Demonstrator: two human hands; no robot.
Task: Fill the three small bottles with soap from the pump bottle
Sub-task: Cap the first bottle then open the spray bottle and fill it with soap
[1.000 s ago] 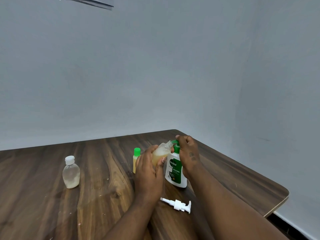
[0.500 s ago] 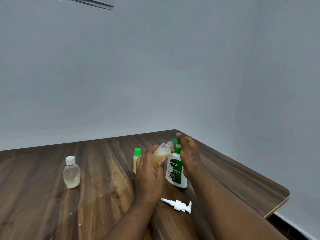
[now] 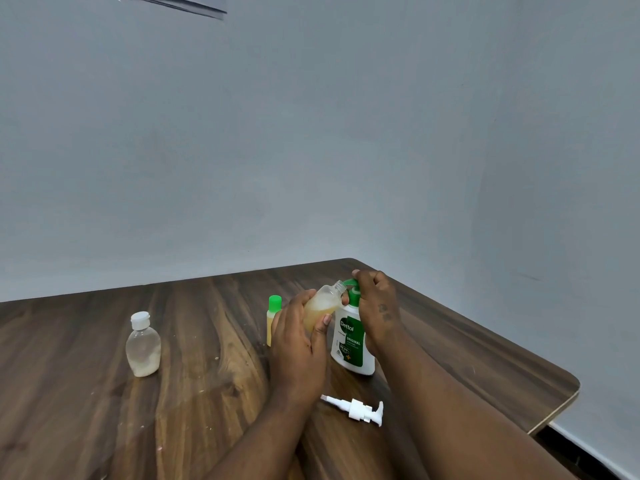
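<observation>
My left hand (image 3: 298,344) grips a small clear bottle (image 3: 323,304) partly full of amber soap, tilted with its open neck against the green spout. My right hand (image 3: 375,306) curls over the green pump head of the white Dettol pump bottle (image 3: 353,344), which stands upright on the table. A small yellow bottle with a green cap (image 3: 273,315) stands just left of my left hand, partly hidden by it. Further left stands a clear bottle with a white cap (image 3: 142,346), holding a little pale liquid at the bottom.
A loose white pump sprayer (image 3: 356,408) lies on the wooden table (image 3: 104,410) in front of the Dettol bottle, between my forearms. The table's rounded corner and right edge (image 3: 568,393) are close by. A grey wall stands behind.
The two hands and the tilted bottle stay at the pump spout, almost unmoved. The view has shifted very slightly.
</observation>
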